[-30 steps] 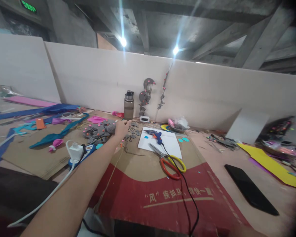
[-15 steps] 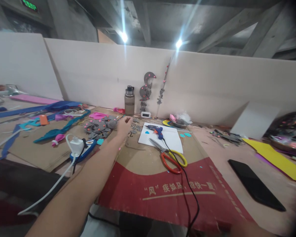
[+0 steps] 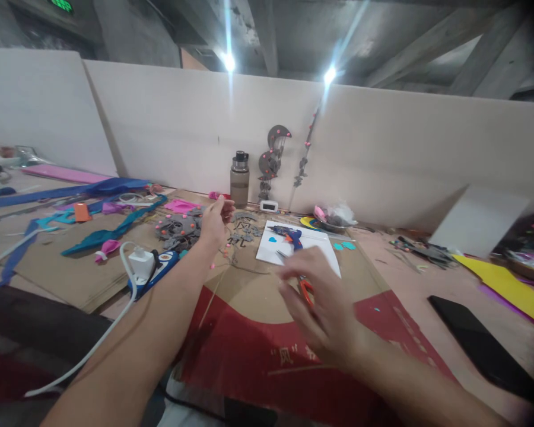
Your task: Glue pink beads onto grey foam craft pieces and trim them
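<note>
Head view. The left hand (image 3: 213, 224) reaches far across the bench (image 3: 409, 284), fingers curled over the grey cutouts (image 3: 180, 228) beside the bottle (image 3: 240, 187); whether its grip holds a piece cannot be told. The right hand (image 3: 324, 308), blurred, hovers with fingers spread and grip empty above the scissors (image 3: 303, 286), which lie on the cardboard (image 3: 249, 296) at the edge of the white sheet (image 3: 315, 246). The glue gun (image 3: 289, 234) rests on that sheet.

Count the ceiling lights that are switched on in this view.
2. One ceiling light glows above the water bottle; the other light is to its right, above the white sheet. More may lie outside the frame.
</note>
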Tool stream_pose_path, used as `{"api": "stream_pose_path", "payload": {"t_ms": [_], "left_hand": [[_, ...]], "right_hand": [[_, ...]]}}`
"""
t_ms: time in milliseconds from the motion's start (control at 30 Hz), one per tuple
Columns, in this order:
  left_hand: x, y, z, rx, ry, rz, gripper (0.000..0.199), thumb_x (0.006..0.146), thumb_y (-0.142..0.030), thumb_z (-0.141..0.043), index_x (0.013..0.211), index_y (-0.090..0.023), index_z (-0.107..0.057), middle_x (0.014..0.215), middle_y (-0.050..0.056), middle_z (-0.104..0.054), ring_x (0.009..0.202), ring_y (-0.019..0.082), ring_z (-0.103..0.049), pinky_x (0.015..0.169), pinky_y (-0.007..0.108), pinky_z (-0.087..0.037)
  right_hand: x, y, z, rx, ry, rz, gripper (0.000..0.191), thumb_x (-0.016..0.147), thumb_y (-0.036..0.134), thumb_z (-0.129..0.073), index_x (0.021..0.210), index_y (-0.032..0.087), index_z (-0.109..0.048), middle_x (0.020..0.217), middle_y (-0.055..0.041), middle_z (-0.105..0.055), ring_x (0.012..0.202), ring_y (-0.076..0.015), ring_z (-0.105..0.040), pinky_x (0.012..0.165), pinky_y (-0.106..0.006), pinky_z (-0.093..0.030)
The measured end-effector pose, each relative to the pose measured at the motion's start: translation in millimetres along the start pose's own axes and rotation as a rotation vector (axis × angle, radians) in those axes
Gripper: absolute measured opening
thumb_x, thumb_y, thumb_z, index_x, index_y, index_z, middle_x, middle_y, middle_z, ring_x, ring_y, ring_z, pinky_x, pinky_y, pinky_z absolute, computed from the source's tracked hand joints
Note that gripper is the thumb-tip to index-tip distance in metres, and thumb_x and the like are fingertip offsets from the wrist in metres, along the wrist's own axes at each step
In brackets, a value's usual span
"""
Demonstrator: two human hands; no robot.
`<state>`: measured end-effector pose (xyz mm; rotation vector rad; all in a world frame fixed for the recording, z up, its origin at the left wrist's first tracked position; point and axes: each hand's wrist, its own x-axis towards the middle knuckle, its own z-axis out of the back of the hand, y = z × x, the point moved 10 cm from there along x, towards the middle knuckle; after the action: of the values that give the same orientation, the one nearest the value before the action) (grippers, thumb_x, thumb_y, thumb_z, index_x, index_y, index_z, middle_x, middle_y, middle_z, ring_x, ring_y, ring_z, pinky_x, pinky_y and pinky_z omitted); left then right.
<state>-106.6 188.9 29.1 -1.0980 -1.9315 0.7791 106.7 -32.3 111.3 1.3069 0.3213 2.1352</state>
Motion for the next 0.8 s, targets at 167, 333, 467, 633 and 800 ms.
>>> {"api": "stream_pose_path", "payload": {"t_ms": [167, 333, 467, 633, 800], "left_hand": [[-6.9, -7.0, -19.5, -0.179, 0.059, 0.075, 0.035, 0.074, -0.047, -0.060, 0.069, -0.012, -0.063, 0.058, 0.001, -0.060, 0.047, 0.006, -0.051, 0.045, 0.018, -0.037], [-9.3, -7.8, -19.3, -0.233, 0.030, 0.111, 0.035, 0.077, -0.047, -0.057, 0.068, -0.013, -0.062, 0.056, 0.001, -0.058, 0.045, 0.005, -0.049, 0.043, 0.018, -0.034], [-8.3, -9.9, -11.6, -0.268, -0.019, 0.110, 0.035, 0.077, -0.047, -0.057, 0.067, -0.014, -0.060, 0.055, -0.001, -0.057, 0.045, 0.005, -0.049, 0.043, 0.018, -0.034], [-5.3, -11.2, -5.4, -0.287, -0.041, 0.098, 0.033, 0.076, -0.045, -0.059, 0.068, -0.014, -0.061, 0.054, -0.001, -0.056, 0.044, 0.004, -0.048, 0.042, 0.017, -0.033], [0.1, -13.2, 0.0, -0.318, -0.051, 0.072, 0.031, 0.076, -0.043, -0.059, 0.067, -0.013, -0.060, 0.054, -0.002, -0.056, 0.044, 0.005, -0.049, 0.042, 0.018, -0.033]], "right_hand": [[21.7, -71.5, -78.4, -0.085, 0.277, -0.227, 0.038, 0.077, 0.025, -0.060, 0.113, 0.019, -0.049, 0.112, -0.0087, -0.051, 0.098, -0.0190, -0.049, 0.081, -0.037, -0.044], [27.5, -93.4, -136.5, 0.107, 0.360, -0.369, 0.045, 0.075, 0.036, -0.063, 0.113, 0.018, -0.047, 0.112, -0.0083, -0.053, 0.090, -0.0167, -0.053, 0.075, -0.032, -0.046], [25.1, -98.9, -170.0, 0.290, 0.358, -0.450, 0.027, 0.076, 0.030, -0.062, 0.098, 0.018, -0.051, 0.095, -0.0040, -0.060, 0.077, -0.0130, -0.057, 0.068, -0.028, -0.047], [25.0, -114.4, -195.5, 0.500, 0.342, -0.503, 0.010, 0.073, 0.019, -0.058, 0.075, 0.020, -0.048, 0.066, 0.0049, -0.055, 0.058, -0.0090, -0.056, 0.056, -0.022, -0.046], [24.8, -130.4, -191.4, 0.508, 0.321, -0.587, 0.006, 0.072, 0.017, -0.054, 0.075, 0.019, -0.051, 0.063, 0.0051, -0.055, 0.054, -0.0092, -0.055, 0.051, -0.022, -0.044]]}}
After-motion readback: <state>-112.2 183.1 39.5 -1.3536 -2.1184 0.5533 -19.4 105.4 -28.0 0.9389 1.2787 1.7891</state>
